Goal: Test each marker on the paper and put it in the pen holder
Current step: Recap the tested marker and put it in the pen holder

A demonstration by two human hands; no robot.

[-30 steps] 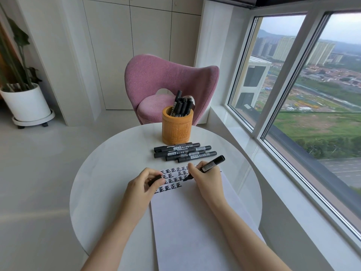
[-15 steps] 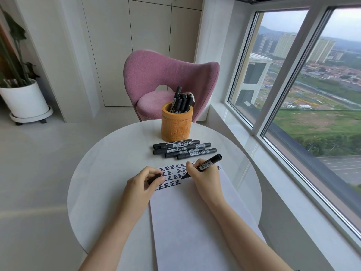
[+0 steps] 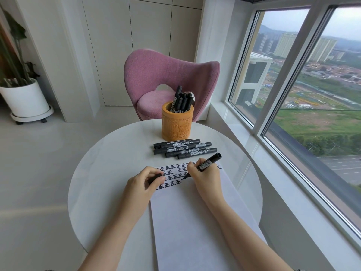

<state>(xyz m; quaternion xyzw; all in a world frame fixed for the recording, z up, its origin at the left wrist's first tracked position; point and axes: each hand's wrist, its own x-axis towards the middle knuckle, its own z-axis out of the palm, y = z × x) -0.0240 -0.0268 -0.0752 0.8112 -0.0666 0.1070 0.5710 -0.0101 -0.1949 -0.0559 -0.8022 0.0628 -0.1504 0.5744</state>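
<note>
A white sheet of paper (image 3: 187, 222) lies on the round white table (image 3: 109, 173), with rows of black characters across its top. My right hand (image 3: 205, 177) grips a black marker (image 3: 210, 161), its tip down on the paper at the end of a row. My left hand (image 3: 144, 182) rests at the paper's left edge and pinches the black cap (image 3: 155, 178). Several capped black markers (image 3: 181, 149) lie side by side just beyond the paper. The orange pen holder (image 3: 176, 124) stands behind them with several markers in it.
A pink chair (image 3: 166, 79) stands right behind the table. A window and sill (image 3: 244, 137) run along the right. A potted plant in a white pot (image 3: 25, 98) sits on the floor at far left.
The marker tip has shifted slightly left and up along the written rows. The left hand keeps its place with the cap. My view has tilted a little.
</note>
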